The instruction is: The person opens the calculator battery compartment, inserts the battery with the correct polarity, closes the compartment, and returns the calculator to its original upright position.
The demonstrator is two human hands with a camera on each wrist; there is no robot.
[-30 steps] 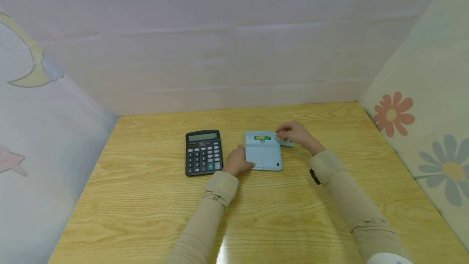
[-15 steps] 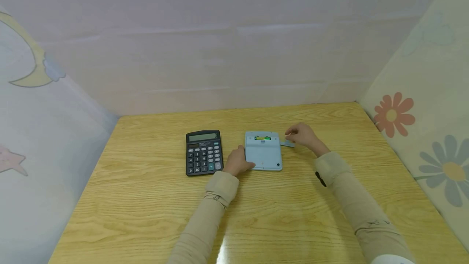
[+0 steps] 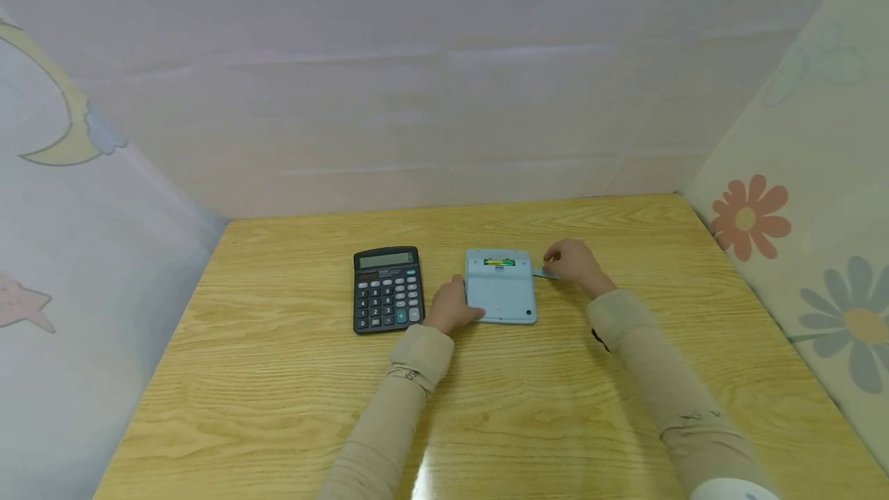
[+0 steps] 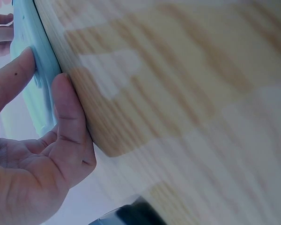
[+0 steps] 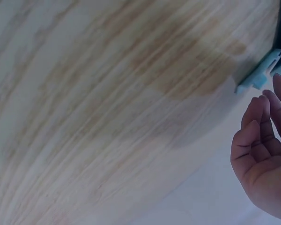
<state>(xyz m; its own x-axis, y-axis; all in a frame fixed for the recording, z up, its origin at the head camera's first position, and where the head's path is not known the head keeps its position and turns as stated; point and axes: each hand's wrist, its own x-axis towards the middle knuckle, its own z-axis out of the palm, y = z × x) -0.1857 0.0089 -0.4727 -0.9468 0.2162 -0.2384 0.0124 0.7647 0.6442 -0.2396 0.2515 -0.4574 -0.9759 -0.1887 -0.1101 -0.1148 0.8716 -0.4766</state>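
Note:
A light-blue calculator (image 3: 498, 295) lies face down on the wooden table, its battery compartment uncovered. A green-and-yellow battery (image 3: 498, 262) sits in that compartment. At the calculator's lower left edge, my left hand (image 3: 450, 305) holds it, the thumb (image 4: 24, 65) on the back face and the fingers along the side. A small light-blue battery cover (image 3: 543, 273) lies just right of the calculator. My right hand (image 3: 575, 262) is at the cover's right end, fingertips bent beside it. In the right wrist view the cover (image 5: 261, 75) shows free of the thumb and fingers.
A black calculator (image 3: 386, 292) lies face up left of my left hand. The wooden table (image 3: 278, 407) meets a pale wall (image 3: 444, 114) at the back. Patterned side walls stand left and right.
My right hand has moved right, away from the light-blue calculator, then lowered beside the battery cover. The left hand keeps its place on the calculator.

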